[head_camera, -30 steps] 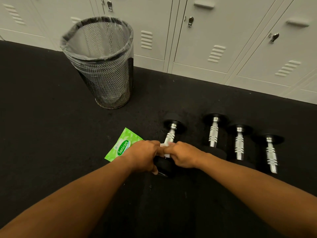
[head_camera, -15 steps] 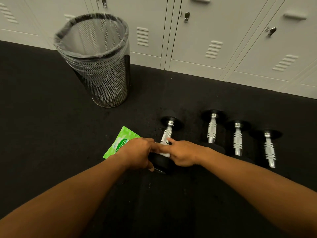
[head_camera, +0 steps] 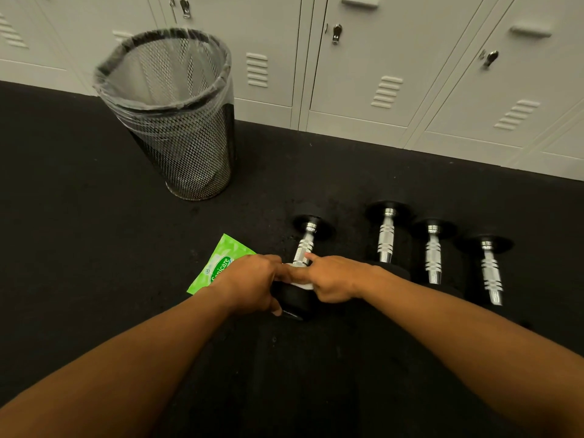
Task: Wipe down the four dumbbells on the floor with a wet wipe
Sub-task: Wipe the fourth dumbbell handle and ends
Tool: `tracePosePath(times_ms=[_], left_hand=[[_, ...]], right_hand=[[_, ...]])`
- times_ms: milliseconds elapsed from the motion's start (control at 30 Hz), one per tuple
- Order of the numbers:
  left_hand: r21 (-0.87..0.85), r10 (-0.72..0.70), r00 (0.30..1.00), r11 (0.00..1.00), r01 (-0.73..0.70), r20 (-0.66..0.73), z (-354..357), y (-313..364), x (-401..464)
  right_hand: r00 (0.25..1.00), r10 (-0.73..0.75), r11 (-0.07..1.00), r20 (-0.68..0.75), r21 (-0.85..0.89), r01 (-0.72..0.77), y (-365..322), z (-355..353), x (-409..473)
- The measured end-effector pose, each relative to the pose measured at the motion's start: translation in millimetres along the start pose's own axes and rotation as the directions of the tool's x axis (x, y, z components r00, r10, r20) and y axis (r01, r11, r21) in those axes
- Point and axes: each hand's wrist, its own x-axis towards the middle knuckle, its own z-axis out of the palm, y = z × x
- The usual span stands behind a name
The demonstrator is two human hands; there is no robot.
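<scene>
1. Rubber floor (head_camera: 94, 248) lay dark under four dumbbells in a row. The first dumbbell (head_camera: 301, 263) sat leftmost, beside the green wipe pack (head_camera: 221, 267); the other three (head_camera: 387, 237), (head_camera: 432, 251), (head_camera: 490, 268) lay just right of it, near one another.

2. Both hands met at the near end of the first dumbbell. The left hand (head_camera: 252, 281) curled over its near black head, seemingly steadying it. The right hand (head_camera: 335, 279) pressed a white wipe (head_camera: 298, 284) against the head and handle base, its forefinger stretched out; how firmly its other fingers held the wipe I could not tell.

3. Risk: the round head could roll under the rubbing if the left hand slackened, and bump the second dumbbell, which lay close.

4. Risk: the wipe showed only as a small patch between the hands. Bunched that way it might skip the far head and the grooved chrome handle, leaving them unwiped.

5. Risk: one wipe for four dumbbells would likely dry or soil before the last. The pack was partly under the left wrist, so reaching for a fresh one meant letting go.

6. The bin (head_camera: 167, 121) stood well apart, beyond the pack, so a used wipe tossed from there could miss.
</scene>
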Motion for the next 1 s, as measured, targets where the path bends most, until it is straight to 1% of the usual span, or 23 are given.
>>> tracePosePath(times_ms=[100, 233, 267, 333, 367, 400, 433, 467, 500, 533, 567, 600, 633, 667, 767, 800, 867, 900, 1000], left_hand=[[0.017, -0.016, 1.000, 1.000, 0.016, 0.008, -1, -3, 0], [-0.009, -0.049, 0.999, 0.999, 0.049, -0.003, -1, -13, -2], [-0.014, -0.055, 0.998, 0.998, 0.055, -0.003, -2, -15, -3], [-0.028, -0.067, 0.998, 0.997, 0.067, 0.002, -3, -20, -5], [-0.035, -0.071, 0.997, 0.997, 0.071, 0.006, -4, -22, -5], [-0.041, -0.074, 0.997, 0.996, 0.075, 0.013, -5, -25, -7], [-0.045, -0.080, 0.997, 0.996, 0.081, 0.018, -6, -27, -8], [-0.052, -0.090, 0.996, 0.994, 0.091, 0.021, -6, -30, -9], [-0.060, -0.102, 0.995, 0.993, 0.103, 0.024, -6, -32, -10], [-0.065, -0.111, 0.994, 0.992, 0.112, 0.025, -7, -33, -11], [-0.065, -0.120, 0.992, 0.991, 0.121, 0.025, -6, -35, -11], [-0.068, -0.127, 0.991, 0.989, 0.129, 0.027, -6, -37, -12], [-0.076, -0.137, 0.990, 0.987, 0.139, 0.027, -5, -38, -13], [-0.086, -0.143, 0.989, 0.986, 0.145, 0.025, -5, -39, -13], [-0.094, -0.132, 0.991, 0.986, 0.134, 0.030, -5, -38, -14], [-0.088, -0.122, 0.992, 0.988, 0.125, 0.032, -5, -37, -13], [-0.079, -0.107, 0.994, 0.991, 0.110, 0.036, -7, -34, -12], [-0.077, -0.102, 0.994, 0.992, 0.104, 0.040, -7, -33, -11], [-0.090, -0.094, 0.995, 0.991, 0.096, 0.034, -7, -31, -11]], right_hand=[[1.000, 0.006, 1.000, 0.004, -0.011, -0.006, -4, 2, 12], [0.997, -0.021, 0.999, -0.077, 0.034, 0.024, 0, 5, 4], [0.996, -0.002, 0.998, -0.086, 0.067, 0.008, 4, 7, -2], [0.988, 0.079, 0.971, -0.131, 0.234, -0.047, 14, 14, -10], [0.974, 0.150, 0.929, -0.172, 0.362, -0.079, 17, 18, -11], [0.944, 0.253, 0.855, -0.213, 0.505, -0.115, 21, 21, -10], [0.901, 0.365, 0.754, -0.236, 0.643, -0.137, 25, 21, -8], [0.858, 0.466, 0.634, -0.215, 0.758, -0.155, 29, 22, -4], [0.825, 0.542, 0.491, -0.156, 0.856, -0.160, 33, 21, 0], [0.800, 0.595, 0.326, -0.080, 0.934, -0.149, 35, 20, 2], [0.777, 0.629, 0.144, 0.007, 0.982, -0.125, 36, 18, 6], [0.760, 0.645, 0.002, 0.078, 0.995, -0.103, 34, 16, 9], [0.754, 0.645, -0.069, 0.125, 0.992, -0.105, 30, 14, 13], [0.758, 0.634, -0.092, 0.154, 0.988, -0.124, 24, 12, 19], [0.803, 0.561, -0.076, 0.201, 0.978, -0.192, -3, 9, 38], [0.817, 0.537, -0.092, 0.208, 0.978, -0.188, -13, 9, 44], [0.835, 0.507, -0.160, 0.214, 0.975, -0.153, -27, 13, 54], [0.832, 0.511, -0.199, 0.214, 0.972, -0.128, -30, 16, 57], [0.829, 0.517, -0.255, 0.213, 0.963, -0.088, -27, 19, 58]])
